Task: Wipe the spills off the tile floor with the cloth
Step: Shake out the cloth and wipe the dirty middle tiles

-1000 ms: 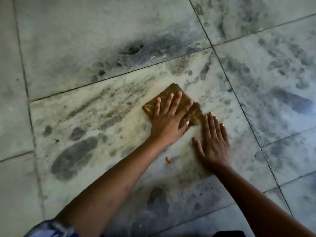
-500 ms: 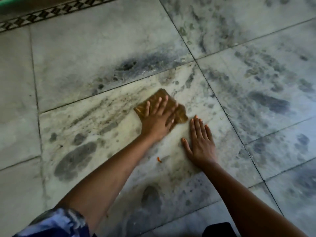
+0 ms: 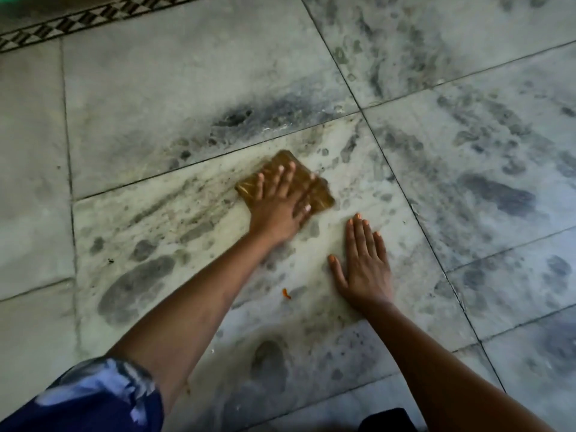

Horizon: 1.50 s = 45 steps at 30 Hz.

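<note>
Grime [image 3: 137, 288] and orange scrap [image 3: 286, 293] flank left hand [image 3: 279, 204] pressing cloth [image 3: 314, 190].

I count one folded, brown, wet-looking cloth [image 3: 282, 179] on the pale grey marbled tile floor [image 3: 156, 88], two bare hands, the left hand [image 3: 277, 204] and the right hand [image 3: 364, 260], and one blue patterned fabric sleeve [image 3: 93, 397] at the floor's near left corner. One tiny orange scrap [image 3: 286, 293] lies there, and one dark diamond-patterned border strip [image 3: 93, 17] runs along the far left edge.
</note>
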{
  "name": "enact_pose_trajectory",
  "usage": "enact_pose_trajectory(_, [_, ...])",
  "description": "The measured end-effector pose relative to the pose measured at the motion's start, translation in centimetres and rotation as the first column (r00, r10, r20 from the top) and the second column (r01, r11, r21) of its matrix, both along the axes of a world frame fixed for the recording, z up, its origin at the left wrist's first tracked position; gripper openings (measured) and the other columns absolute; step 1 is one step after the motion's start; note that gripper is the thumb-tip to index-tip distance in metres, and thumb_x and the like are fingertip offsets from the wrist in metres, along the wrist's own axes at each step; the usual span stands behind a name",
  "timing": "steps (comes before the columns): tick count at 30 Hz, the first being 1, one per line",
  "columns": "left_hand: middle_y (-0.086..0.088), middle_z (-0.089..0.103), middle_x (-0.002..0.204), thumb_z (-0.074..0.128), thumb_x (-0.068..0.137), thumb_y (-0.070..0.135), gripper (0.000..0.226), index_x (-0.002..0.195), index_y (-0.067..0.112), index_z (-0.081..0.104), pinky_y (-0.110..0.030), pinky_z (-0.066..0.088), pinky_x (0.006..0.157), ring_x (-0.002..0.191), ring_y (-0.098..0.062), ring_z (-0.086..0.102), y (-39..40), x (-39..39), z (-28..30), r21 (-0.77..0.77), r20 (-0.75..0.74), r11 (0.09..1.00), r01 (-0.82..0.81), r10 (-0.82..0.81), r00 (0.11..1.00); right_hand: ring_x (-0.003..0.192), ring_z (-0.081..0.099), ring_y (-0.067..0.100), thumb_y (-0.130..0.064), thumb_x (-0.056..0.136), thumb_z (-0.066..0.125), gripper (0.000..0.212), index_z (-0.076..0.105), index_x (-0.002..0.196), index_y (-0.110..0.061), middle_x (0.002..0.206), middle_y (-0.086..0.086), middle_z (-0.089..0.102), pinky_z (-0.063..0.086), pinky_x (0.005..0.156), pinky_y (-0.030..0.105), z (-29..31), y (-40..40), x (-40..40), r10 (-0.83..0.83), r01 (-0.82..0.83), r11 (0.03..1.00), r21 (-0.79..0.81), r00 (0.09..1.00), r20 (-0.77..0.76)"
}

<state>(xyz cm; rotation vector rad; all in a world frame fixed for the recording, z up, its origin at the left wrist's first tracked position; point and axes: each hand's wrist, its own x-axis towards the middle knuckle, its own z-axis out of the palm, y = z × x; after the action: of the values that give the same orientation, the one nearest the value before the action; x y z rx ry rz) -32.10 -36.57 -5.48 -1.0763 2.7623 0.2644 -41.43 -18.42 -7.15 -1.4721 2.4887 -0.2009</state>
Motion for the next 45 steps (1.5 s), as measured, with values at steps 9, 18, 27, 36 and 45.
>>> enact_pose_trajectory(9, [-0.003,0.021,0.155,0.013,0.092,0.061,0.057,0.145,0.041,0.014,-0.053,0.009,0.111,0.141,-0.032,0.023,0.1,9.7,-0.3,-0.064,-0.007,0.998,0.024,-0.025,1.000,0.142,0.009,0.021,-0.049,0.088,0.025,0.075,0.017,0.147,-0.003,0.154,0.013,0.012,0.002,0.115,0.034,0.0,0.2,0.1,0.002,-0.002,1.000,-0.021,1.000,0.000])
enact_pose_trajectory(18, [-0.001,0.000,0.159,0.026,0.092,0.057,0.060,0.146,0.043,0.004,-0.052,-0.006,0.113,0.146,-0.026,0.000,2.1,0.9,0.5,0.010,0.028,0.998,0.068,-0.068,0.997,0.142,0.013,0.024,-0.050,0.088,0.024,0.076,0.018,0.146,-0.003,0.154,0.014,0.013,0.002,0.114,0.034,0.2,0.2,0.0,0.017,-0.017,1.000,0.000,1.000,0.005])
enact_pose_trajectory(27, [0.002,0.003,0.158,0.014,0.087,0.069,0.063,0.144,0.045,0.003,-0.057,0.003,0.110,0.145,-0.028,0.006,-1.3,10.0,0.3,-0.026,0.049,0.991,-0.133,0.134,0.990,0.142,0.003,0.019,-0.051,0.087,0.021,0.077,0.011,0.147,-0.004,0.155,0.013,0.008,-0.002,0.115,0.033,-0.2,0.3,0.0,0.023,-0.023,1.000,-0.022,1.000,-0.005])
enact_pose_trajectory(36, [0.005,0.004,0.159,0.029,0.094,0.053,0.057,0.144,0.045,0.002,-0.058,0.004,0.112,0.146,-0.025,0.003,5.7,5.9,1.3,-0.036,0.127,0.996,0.087,-0.082,0.988,0.144,0.003,0.021,-0.054,0.087,0.013,0.078,0.006,0.148,-0.005,0.156,0.012,0.004,-0.004,0.115,0.033,0.0,0.5,0.2,0.028,-0.028,1.000,0.001,0.999,-0.019])
enact_pose_trajectory(45, [0.005,0.021,0.156,0.029,0.099,0.043,0.048,0.146,0.039,0.022,-0.044,0.039,0.099,0.138,-0.027,0.031,3.5,10.3,2.6,-0.053,0.101,0.984,-0.172,0.177,0.979,0.144,-0.007,0.018,-0.056,0.083,0.004,0.082,-0.001,0.147,-0.007,0.156,0.009,-0.005,-0.012,0.112,0.026,0.2,1.6,0.6,0.082,-0.082,0.997,0.003,0.996,0.047])
